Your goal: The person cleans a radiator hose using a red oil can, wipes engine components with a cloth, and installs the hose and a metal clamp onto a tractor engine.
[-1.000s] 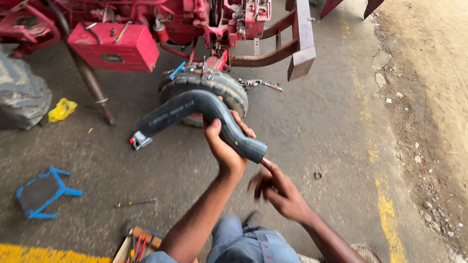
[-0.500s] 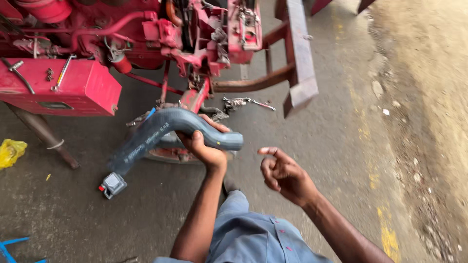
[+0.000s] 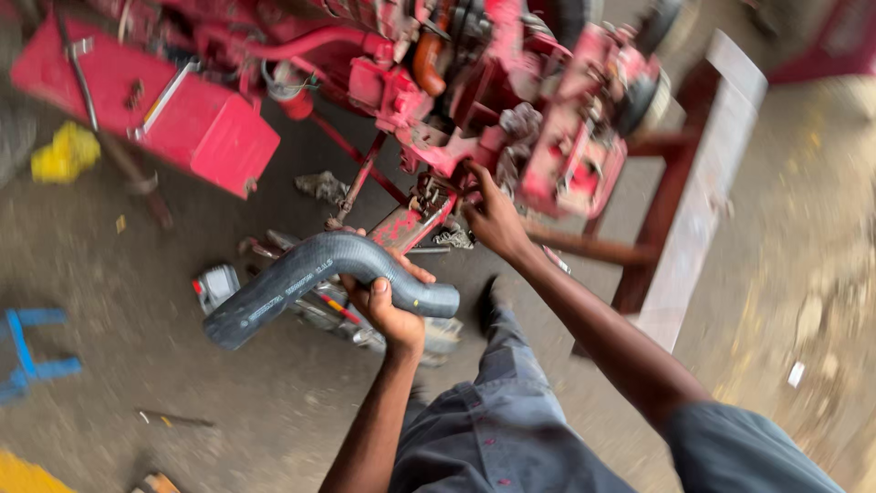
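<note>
The left hand (image 3: 388, 310) is wrapped tight around a bent black hose (image 3: 319, 274), keeping it off the floor. The right hand (image 3: 493, 219) touches the red engine (image 3: 511, 119); its fingers look curled, maybe gripping something.

A yellow rag (image 3: 64, 153) and a blue stand (image 3: 32, 354) lie well apart on the concrete floor (image 3: 109, 265)

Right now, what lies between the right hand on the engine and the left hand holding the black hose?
In the head view, a red slanted bracket of the machine lies between the right hand and the left hand gripping the black hose.
</note>
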